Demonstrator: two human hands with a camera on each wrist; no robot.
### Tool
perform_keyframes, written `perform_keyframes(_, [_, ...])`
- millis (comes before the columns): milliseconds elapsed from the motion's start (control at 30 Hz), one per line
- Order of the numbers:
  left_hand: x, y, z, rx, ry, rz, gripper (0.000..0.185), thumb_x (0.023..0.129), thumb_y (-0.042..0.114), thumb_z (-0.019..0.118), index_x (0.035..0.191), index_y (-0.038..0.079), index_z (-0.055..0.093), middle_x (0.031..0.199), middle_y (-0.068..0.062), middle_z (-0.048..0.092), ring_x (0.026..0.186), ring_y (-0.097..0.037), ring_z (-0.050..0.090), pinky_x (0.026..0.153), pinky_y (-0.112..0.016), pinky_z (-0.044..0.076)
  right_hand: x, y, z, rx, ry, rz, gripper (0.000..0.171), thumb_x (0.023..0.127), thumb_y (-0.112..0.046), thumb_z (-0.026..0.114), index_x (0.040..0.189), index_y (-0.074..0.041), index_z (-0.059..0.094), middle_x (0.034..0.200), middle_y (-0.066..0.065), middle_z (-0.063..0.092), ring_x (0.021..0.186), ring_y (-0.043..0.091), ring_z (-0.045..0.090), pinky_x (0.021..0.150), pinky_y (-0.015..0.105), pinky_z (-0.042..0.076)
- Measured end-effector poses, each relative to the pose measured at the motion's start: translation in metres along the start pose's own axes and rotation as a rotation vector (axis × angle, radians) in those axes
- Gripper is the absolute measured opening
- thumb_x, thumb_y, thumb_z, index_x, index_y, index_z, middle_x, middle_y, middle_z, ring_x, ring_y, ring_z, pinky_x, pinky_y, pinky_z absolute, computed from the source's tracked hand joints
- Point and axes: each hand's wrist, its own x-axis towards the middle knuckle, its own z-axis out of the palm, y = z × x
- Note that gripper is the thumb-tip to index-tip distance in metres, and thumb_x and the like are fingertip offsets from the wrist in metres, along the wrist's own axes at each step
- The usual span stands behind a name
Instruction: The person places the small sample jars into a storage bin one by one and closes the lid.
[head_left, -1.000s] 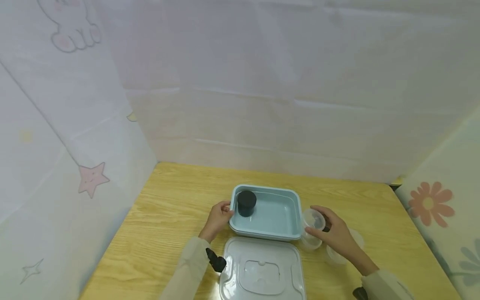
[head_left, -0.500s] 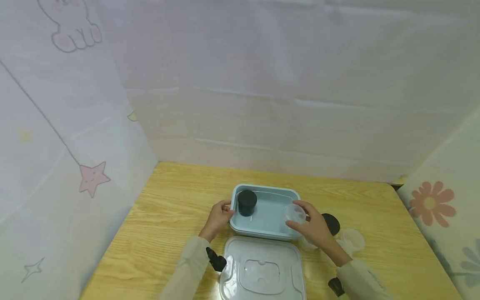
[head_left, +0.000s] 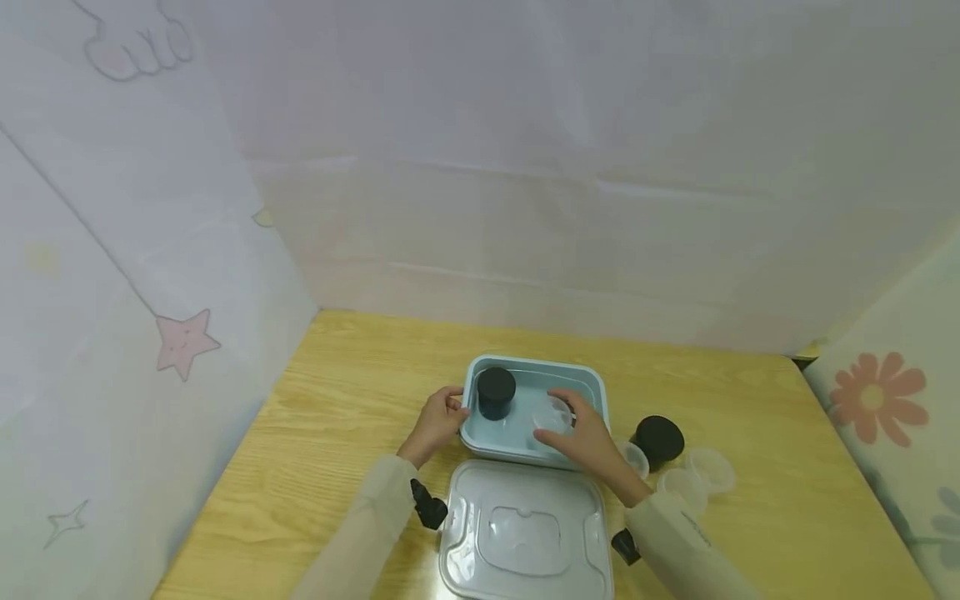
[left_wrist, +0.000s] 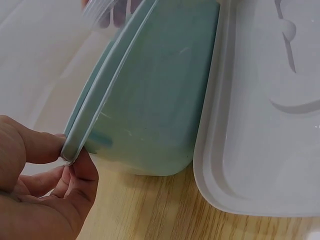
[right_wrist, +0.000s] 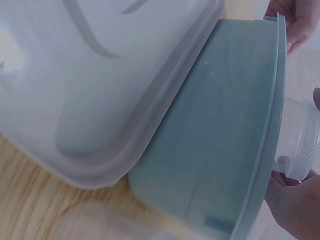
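Note:
A light blue plastic tub (head_left: pixel 542 367) sits on the wooden table with a black-lidded jar (head_left: pixel 496 392) standing in its far left corner. My left hand (head_left: pixel 438 421) pinches the tub's left rim, and the left wrist view shows the thumb and fingers (left_wrist: pixel 75 172) closed on that rim (left_wrist: pixel 107 95). My right hand (head_left: pixel 579 435) reaches into the tub and grips a small clear jar (head_left: pixel 552 413) just above the floor. The right wrist view shows this clear jar (right_wrist: pixel 301 142) over the tub's rim (right_wrist: pixel 272 130).
A clear rectangular lid (head_left: pixel 522 533) lies flat in front of the tub, touching its near wall. Right of the tub stand another black-lidded jar (head_left: pixel 658 439) and three small clear cups (head_left: pixel 678 483). White cloth walls close in the back and both sides.
My right hand carried the clear jar leftward from outside the tub's right edge to inside the tub. The left hand kept its hold on the rim.

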Motion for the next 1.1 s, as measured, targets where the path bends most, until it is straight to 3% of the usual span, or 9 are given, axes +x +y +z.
perform_keyframes(400, [-0.003, -0.004, 0.002, 0.0, -0.005, -0.013, 0.04, 0.092, 0.003, 0.056, 0.13, -0.005, 0.049, 0.091, -0.01, 0.053, 0.073, -0.015, 0.051, 0.06, -0.023, 0.045, 0.019, -0.007, 0.032, -0.079, -0.054, 0.012, 0.06, 0.071, -0.019, 0.082, 0.122, -0.001, 0.056, 0.123, 0.016, 0.057, 0.114, 0.031, 0.053, 0.098, 0.051, 0.042])
perform_keyframes(533, [-0.003, -0.004, 0.001, 0.008, 0.003, 0.011, 0.039, 0.092, 0.002, 0.056, 0.129, -0.006, 0.05, 0.088, -0.01, 0.054, 0.071, -0.014, 0.049, 0.058, -0.023, 0.043, 0.024, -0.008, 0.041, -0.098, -0.078, -0.01, 0.057, 0.071, -0.018, 0.082, 0.12, -0.001, 0.057, 0.12, 0.014, 0.06, 0.113, 0.03, 0.055, 0.098, 0.05, 0.043])
perform_keyframes(800, [0.005, 0.007, 0.0, 0.033, -0.028, 0.048, 0.039, 0.093, 0.004, 0.056, 0.13, -0.005, 0.049, 0.088, -0.01, 0.055, 0.069, -0.014, 0.049, 0.059, -0.023, 0.043, 0.037, -0.015, 0.044, -0.119, -0.118, 0.013, 0.056, 0.072, -0.022, 0.081, 0.12, -0.007, 0.058, 0.123, 0.01, 0.06, 0.112, 0.029, 0.056, 0.096, 0.049, 0.045])
perform_keyframes(1100, [0.013, 0.013, -0.007, 0.038, -0.046, 0.031, 0.04, 0.094, 0.005, 0.055, 0.132, -0.004, 0.047, 0.093, -0.012, 0.056, 0.072, -0.015, 0.052, 0.062, -0.024, 0.046, 0.053, -0.022, 0.048, -0.142, -0.152, 0.059, 0.059, 0.074, -0.026, 0.081, 0.124, -0.006, 0.056, 0.125, 0.011, 0.059, 0.113, 0.029, 0.055, 0.096, 0.048, 0.045])
